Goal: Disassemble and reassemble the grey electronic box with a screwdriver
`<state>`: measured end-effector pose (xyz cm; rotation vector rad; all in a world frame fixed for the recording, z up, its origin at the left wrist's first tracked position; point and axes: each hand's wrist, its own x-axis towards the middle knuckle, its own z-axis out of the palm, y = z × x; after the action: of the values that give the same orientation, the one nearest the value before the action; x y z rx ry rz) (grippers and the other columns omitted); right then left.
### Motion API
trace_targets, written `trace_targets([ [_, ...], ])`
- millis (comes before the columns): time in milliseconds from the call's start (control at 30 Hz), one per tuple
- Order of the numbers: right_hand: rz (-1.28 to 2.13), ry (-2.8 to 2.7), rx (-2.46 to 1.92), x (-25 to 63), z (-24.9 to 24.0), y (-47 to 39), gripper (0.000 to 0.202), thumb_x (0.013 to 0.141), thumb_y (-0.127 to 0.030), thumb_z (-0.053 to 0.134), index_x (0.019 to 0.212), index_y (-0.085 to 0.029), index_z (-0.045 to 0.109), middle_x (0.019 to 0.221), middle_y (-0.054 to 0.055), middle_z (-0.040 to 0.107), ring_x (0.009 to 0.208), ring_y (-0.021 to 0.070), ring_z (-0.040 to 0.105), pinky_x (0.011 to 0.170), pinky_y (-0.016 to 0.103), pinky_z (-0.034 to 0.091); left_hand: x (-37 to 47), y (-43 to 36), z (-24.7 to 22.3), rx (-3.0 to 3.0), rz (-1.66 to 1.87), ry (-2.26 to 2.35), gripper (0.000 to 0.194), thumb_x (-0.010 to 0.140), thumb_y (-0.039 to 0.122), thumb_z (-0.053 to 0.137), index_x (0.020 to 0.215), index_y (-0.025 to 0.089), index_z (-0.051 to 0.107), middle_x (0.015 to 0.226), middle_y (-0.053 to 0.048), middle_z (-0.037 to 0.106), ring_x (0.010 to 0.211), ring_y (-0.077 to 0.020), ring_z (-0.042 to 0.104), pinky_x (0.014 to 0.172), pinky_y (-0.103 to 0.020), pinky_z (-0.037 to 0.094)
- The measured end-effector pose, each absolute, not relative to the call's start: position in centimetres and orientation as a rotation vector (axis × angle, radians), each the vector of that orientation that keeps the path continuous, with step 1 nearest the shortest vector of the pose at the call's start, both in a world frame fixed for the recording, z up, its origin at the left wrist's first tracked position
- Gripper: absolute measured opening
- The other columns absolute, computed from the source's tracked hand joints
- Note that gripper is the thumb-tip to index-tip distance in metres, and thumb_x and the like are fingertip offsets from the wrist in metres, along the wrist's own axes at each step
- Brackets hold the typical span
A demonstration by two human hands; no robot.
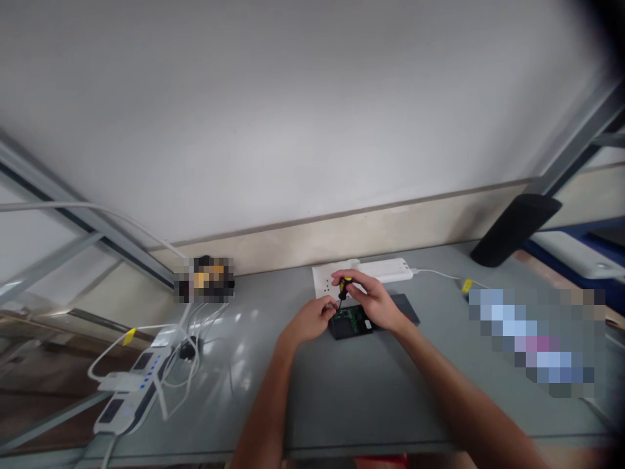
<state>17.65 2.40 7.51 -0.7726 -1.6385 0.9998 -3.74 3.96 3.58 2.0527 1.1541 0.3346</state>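
My right hand (372, 298) is closed round a small screwdriver (344, 288) with a black and yellow handle. Its thin shaft points down at a green circuit board (360, 318) set in a dark, flat device. My left hand (307, 320) is at the board's upper left corner, with thumb and fingertips pinched together close to the screwdriver's tip. Whatever those fingers hold is too small to make out. A dark flat panel (406, 307) lies just right of the device, partly behind my right hand and wrist.
Behind my hands lies a white power strip (385, 268) with a cable running right. Another power strip (134, 391) with tangled white cables is at the left. A black cylinder (515, 229) leans at the back right. Blurred-out items sit on both sides of the grey table (361, 397).
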Motion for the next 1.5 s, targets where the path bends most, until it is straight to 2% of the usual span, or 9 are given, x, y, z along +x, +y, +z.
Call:
trace_targets([
  [133, 0.826, -1.651, -0.762, 17.0, 8.0, 1.8, 0.016, 0.098, -0.03, 0.061, 0.107, -0.026, 0.073, 0.12, 0.01, 0.066, 0.117, 0.0259, 0.061, 0.102, 0.044, 0.049, -3.7, 4.0, 3.5, 2.056, 0.35, 1.16, 0.019, 0.1, 0.024, 0.045, 0.102, 0.021, 0.064, 0.098, -0.003, 0.072, 0.09, -0.0186, 0.064, 0.083, -0.029, 0.048],
  [233, 0.677, -1.661, -0.765, 16.3, 8.1, 1.5, 0.011, 0.095, -0.024, 0.063, 0.095, -0.026, 0.073, 0.104, 0.009, 0.065, 0.101, 0.0239, 0.064, 0.092, 0.042, 0.053, -3.6, 4.0, 3.3, 2.055, 0.356, 1.155, 0.019, 0.1, 0.024, 0.046, 0.101, 0.02, 0.065, 0.099, -0.003, 0.072, 0.09, -0.019, 0.064, 0.083, -0.029, 0.048],
  [433, 0.868, -1.789, -0.667, 15.8, 8.2, 1.1, 0.032, 0.104, -0.022, 0.043, 0.124, -0.028, 0.068, 0.117, 0.01, 0.071, 0.111, 0.0231, 0.066, 0.096, 0.041, 0.054, -3.6, 4.1, 3.2, 2.08, 0.334, 1.184, 0.022, 0.101, 0.025, 0.045, 0.101, 0.018, 0.065, 0.095, -0.005, 0.072, 0.084, -0.0195, 0.064, 0.075, -0.029, 0.047],
  [567, 0.864, -1.78, -0.658, 15.6, 8.0, 1.1, 0.022, 0.102, -0.029, 0.051, 0.113, -0.027, 0.07, 0.123, 0.011, 0.068, 0.121, 0.0257, 0.062, 0.104, 0.045, 0.051, -3.6, 4.0, 3.5, 2.1, 0.359, 1.169, 0.024, 0.102, 0.028, 0.044, 0.1, 0.018, 0.066, 0.098, -0.006, 0.072, 0.088, -0.0212, 0.065, 0.079, -0.03, 0.048],
  [700, 0.705, -1.682, -0.753, 15.7, 7.8, 1.3, 0.01, 0.095, -0.027, 0.064, 0.099, -0.026, 0.073, 0.109, 0.01, 0.064, 0.104, 0.0244, 0.064, 0.093, 0.041, 0.054, -3.6, 3.9, 3.7, 2.07, 0.375, 1.146, 0.022, 0.099, 0.023, 0.045, 0.103, 0.019, 0.067, 0.1, -0.005, 0.073, 0.09, -0.0205, 0.066, 0.082, -0.03, 0.049],
  [900, 0.887, -1.708, -0.757, 17.1, 7.6, 2.1, 0.028, 0.104, -0.027, 0.047, 0.123, -0.028, 0.068, 0.116, 0.009, 0.069, 0.109, 0.0226, 0.065, 0.095, 0.04, 0.053, -3.3, 3.5, 4.2, 2.117, 0.336, 1.182, 0.026, 0.098, 0.02, 0.042, 0.107, 0.021, 0.066, 0.094, -0.003, 0.072, 0.08, -0.0179, 0.063, 0.075, -0.027, 0.046],
  [1067, 0.839, -1.549, -0.849, 16.8, 6.6, 2.7, 0.02, 0.097, -0.027, 0.061, 0.115, -0.027, 0.069, 0.118, 0.009, 0.065, 0.102, 0.0213, 0.068, 0.087, 0.037, 0.058, -2.8, 3.2, 4.7, 2.237, 0.351, 1.21, 0.021, 0.096, 0.019, 0.045, 0.101, 0.022, 0.065, 0.092, -0.003, 0.07, 0.077, -0.0184, 0.061, 0.075, -0.029, 0.045],
  [1233, 0.85, -1.501, -0.858, 16.6, 6.3, 2.7, 0.021, 0.096, -0.024, 0.06, 0.113, -0.027, 0.071, 0.114, 0.008, 0.067, 0.095, 0.0195, 0.072, 0.083, 0.035, 0.06, -2.3, 3.3, 4.5, 2.34, 0.423, 1.238, 0.014, 0.091, 0.015, 0.05, 0.092, 0.021, 0.063, 0.098, -0.006, 0.066, 0.091, -0.0208, 0.062, 0.083, -0.031, 0.047],
  [1500, 0.86, -1.39, -0.884, 17.3, 6.1, 3.2, 0.02, 0.093, -0.031, 0.065, 0.112, -0.028, 0.07, 0.112, 0.006, 0.068, 0.095, 0.0213, 0.074, 0.084, 0.038, 0.062, -2.2, 3.2, 4.2, 2.378, 0.413, 1.294, 0.009, 0.087, 0.015, 0.056, 0.088, 0.022, 0.062, 0.094, -0.004, 0.065, 0.088, -0.0194, 0.062, 0.081, -0.03, 0.049],
])
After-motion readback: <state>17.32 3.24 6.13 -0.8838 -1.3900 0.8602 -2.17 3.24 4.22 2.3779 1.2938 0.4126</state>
